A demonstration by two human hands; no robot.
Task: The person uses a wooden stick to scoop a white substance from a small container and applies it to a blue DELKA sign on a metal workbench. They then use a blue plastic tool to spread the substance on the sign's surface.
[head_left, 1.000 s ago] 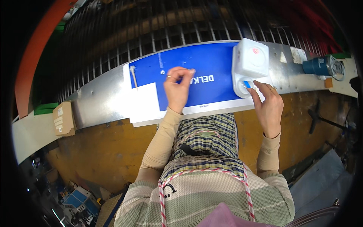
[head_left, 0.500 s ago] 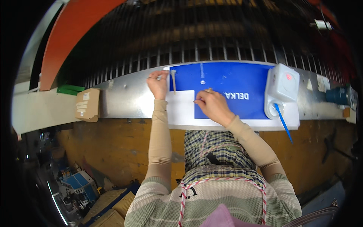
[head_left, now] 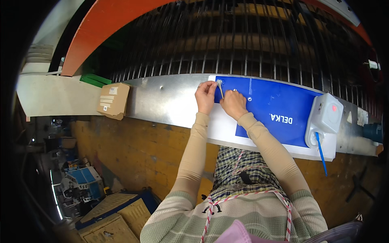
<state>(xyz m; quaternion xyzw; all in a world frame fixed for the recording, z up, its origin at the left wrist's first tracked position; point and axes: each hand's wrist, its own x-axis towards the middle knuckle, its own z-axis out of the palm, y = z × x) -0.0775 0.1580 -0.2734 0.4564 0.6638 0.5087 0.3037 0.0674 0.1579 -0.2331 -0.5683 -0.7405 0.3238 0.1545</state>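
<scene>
A blue printed sheet lies over white sheets on the metal ledge in front of me. Near its far left corner is a thin pale stick with a whitish, fuzzy-looking far end. My right hand is closed at the near end of this stick, fingers curled, knuckles up. Just left of the stick, my left hand has its thumb and fingers pinched together at the sheets' left edge. Whatever lies between those fingertips is too small to make out.
At the right end of the sheets stands a white plastic container, a blue-handled tool leaning from its cup. A cardboard box sits on the ledge's left part. Metal bars run beyond the ledge. A dark teal cylinder stands far right.
The view has shifted, so the ledge appears farther right and tilted. My right hand has moved left across the blue sheet to the stick's near end. My left hand stays near the sheets' left edge.
</scene>
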